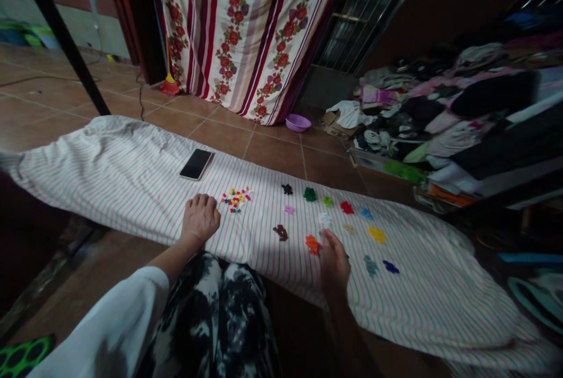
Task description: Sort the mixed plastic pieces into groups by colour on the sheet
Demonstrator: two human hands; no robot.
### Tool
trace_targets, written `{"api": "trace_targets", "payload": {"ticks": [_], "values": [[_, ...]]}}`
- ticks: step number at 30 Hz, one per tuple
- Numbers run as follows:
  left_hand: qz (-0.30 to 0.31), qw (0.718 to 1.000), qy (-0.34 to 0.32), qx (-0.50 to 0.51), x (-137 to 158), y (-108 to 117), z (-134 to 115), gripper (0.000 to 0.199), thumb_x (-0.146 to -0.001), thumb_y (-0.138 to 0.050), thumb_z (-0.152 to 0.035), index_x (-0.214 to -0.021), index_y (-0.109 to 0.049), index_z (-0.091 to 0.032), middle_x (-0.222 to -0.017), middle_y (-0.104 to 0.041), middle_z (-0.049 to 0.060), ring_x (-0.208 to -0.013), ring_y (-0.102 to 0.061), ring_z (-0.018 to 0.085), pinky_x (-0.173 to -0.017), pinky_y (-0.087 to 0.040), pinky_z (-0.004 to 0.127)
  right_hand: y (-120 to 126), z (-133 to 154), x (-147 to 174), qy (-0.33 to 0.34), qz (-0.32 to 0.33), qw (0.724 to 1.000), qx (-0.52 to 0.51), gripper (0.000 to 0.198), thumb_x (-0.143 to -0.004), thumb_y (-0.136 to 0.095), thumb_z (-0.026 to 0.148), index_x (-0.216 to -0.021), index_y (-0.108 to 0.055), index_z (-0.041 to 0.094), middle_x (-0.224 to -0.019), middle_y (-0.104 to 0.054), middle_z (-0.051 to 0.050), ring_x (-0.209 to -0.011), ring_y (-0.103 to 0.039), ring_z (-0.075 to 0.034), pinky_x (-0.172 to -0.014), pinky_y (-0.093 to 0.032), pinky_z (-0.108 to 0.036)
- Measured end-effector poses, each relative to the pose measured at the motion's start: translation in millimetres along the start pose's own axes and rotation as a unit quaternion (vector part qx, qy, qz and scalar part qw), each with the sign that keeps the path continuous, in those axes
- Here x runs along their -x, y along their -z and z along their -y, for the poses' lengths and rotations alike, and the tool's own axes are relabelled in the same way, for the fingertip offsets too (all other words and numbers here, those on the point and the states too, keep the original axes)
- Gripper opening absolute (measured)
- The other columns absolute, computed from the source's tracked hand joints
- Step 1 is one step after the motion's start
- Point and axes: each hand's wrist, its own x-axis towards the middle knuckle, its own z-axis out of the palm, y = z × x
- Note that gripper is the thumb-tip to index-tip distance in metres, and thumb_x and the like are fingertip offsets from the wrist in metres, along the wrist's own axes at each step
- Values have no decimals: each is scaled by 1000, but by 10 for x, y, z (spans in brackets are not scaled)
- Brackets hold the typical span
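Observation:
My left hand (pixel 201 218) rests on the striped cloth with its fingers curled under, just left of a mixed pile of tiny coloured pieces (pixel 236 198). Whatever its fingers may hold is hidden. My right hand (pixel 335 261) has thumb and fingers drawn together, the tips at the lower edge of the white pile (pixel 324 219). Anything in that pinch is too small to name. Left of this hand lies an orange pile (pixel 312 244). Single-colour piles spread around it: brown (pixel 280 232), pink (pixel 289 210), beige (pixel 349 229), yellow (pixel 377 234) and grey (pixel 370 265).
A phone (pixel 196 164) lies beyond my left hand on the cloth (pixel 132 173). More piles sit farther off: black (pixel 287 189), dark green (pixel 310 194), red (pixel 347 207). Dark blue (pixel 390 267) is at right. A purple basin (pixel 298 123) stands on the tiled floor.

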Motion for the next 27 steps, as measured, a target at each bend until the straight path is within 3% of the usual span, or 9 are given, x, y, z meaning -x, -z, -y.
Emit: {"api": "trace_targets", "payload": {"ticks": [4, 9, 12, 16, 21, 27], "values": [[2, 1000, 9, 17, -2, -7, 3, 21, -89, -45, -26, -98, -62, -19, -104, -65, 13, -104, -54, 29, -87, -37, 43, -179, 314, -33, 182, 56, 980, 55, 33, -93, -52, 44, -108, -71, 21, -112, -72, -14, -115, -62, -32, -104, -47, -57], [4, 1000, 16, 21, -17, 8, -2, 20, -89, -45, -25, -98, -62, -20, -106, -65, 12, -104, -55, 29, -88, -37, 43, -908, 888, 39, 286, 145, 947, 0, 23, -94, -54, 31, -103, -73, 23, -103, -72, -10, -111, -61, -28, -99, -52, -52], [3, 999, 17, 27, -15, 8, -3, 20, -89, -45, -25, -98, -61, -20, -106, -65, 12, -105, -55, 29, -88, -38, 43, -1339, 1121, 150, 294, 172, 940, -16, 23, -94, -53, 27, -105, -73, 23, -107, -70, -10, -115, -58, -27, -100, -52, -49], [1, 999, 16, 33, -13, 11, -4, 19, -90, -44, -24, -97, -61, -19, -107, -65, 12, -108, -56, 29, -89, -39, 42, -1703, 1273, 211, 295, 178, 939, 1, 24, -92, -54, 21, -106, -73, 23, -127, -62, -11, -129, -46, -29, -109, -46, -52], [-8, 999, 16, 40, -10, 5, 1, 19, -90, -44, -23, -97, -62, -20, -107, -66, 13, -109, -56, 29, -89, -39, 43, -1963, 1391, 83, 285, 174, 941, 45, 24, -91, -53, 19, -103, -73, 22, -130, -58, -13, -131, -42, -32, -110, -41, -56], [-14, 999, 13, 49, -11, -5, 2, 19, -90, -45, -24, -96, -62, -18, -108, -66, 13, -111, -56, 29, -91, -40, 44, -2099, 1540, 47, 261, 225, 932, 109, 20, -91, -55, 17, -92, -75, 21, -133, -58, -11, -130, -40, -32, -107, -41, -54]]}}
